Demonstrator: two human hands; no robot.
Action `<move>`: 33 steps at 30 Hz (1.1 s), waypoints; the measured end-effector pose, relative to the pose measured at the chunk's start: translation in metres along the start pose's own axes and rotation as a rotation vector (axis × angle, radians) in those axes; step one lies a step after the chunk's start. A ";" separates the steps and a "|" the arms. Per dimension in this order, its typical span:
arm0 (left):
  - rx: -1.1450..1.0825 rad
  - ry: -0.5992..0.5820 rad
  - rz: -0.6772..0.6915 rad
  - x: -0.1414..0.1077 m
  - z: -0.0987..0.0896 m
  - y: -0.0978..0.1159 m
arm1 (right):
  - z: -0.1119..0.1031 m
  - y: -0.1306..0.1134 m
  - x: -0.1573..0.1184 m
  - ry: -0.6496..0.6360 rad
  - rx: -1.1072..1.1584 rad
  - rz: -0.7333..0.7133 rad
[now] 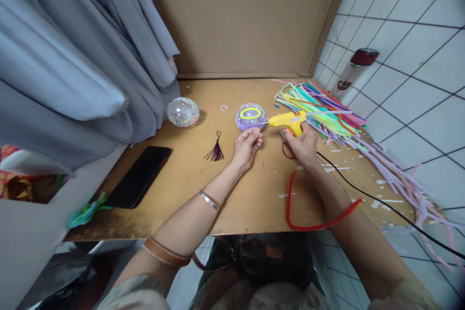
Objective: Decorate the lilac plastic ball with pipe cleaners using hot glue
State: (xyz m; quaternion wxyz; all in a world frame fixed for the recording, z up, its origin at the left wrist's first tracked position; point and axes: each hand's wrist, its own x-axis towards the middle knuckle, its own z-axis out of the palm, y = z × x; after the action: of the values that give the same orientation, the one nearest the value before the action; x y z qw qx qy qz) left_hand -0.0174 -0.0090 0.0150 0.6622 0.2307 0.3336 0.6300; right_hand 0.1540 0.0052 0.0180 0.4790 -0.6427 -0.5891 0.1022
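Observation:
My right hand (303,143) is wrapped round the grip of a yellow glue gun (285,119), whose nozzle points left. The tip reaches the near right side of a round purple piece (240,122) with a yellow oval ring (250,114) on top. My left hand (249,145) is closed in a pinch just below the nozzle, at the near edge of the purple piece. Whatever its fingers hold is too small to make out. A dark red loop (288,150), partly hidden, lies under my right hand. Left of my left hand is a dark purple tassel (216,150).
A clear dome (183,112) stands back left, near a grey curtain (90,48). A black phone (140,178) lies front left. Colourful pipe cleaners (319,106) are heaped right, beside a red-lidded bottle (352,75). A red pipe cleaner (308,227) and black cord (363,185) lie near my right forearm.

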 end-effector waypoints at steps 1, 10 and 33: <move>-0.002 0.000 0.000 0.000 0.000 0.000 | 0.000 0.000 0.000 0.002 -0.001 -0.005; 0.001 -0.008 0.001 0.000 0.000 -0.001 | 0.000 0.001 0.000 -0.008 -0.029 0.002; 0.026 0.003 0.015 -0.001 -0.001 0.001 | -0.017 0.052 0.030 0.159 -0.281 0.150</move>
State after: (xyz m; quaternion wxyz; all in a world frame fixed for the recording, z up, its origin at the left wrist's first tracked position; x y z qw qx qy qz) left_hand -0.0182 -0.0097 0.0152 0.6540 0.2410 0.3411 0.6308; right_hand 0.2085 0.0299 0.0018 0.4206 -0.7516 -0.5081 0.0031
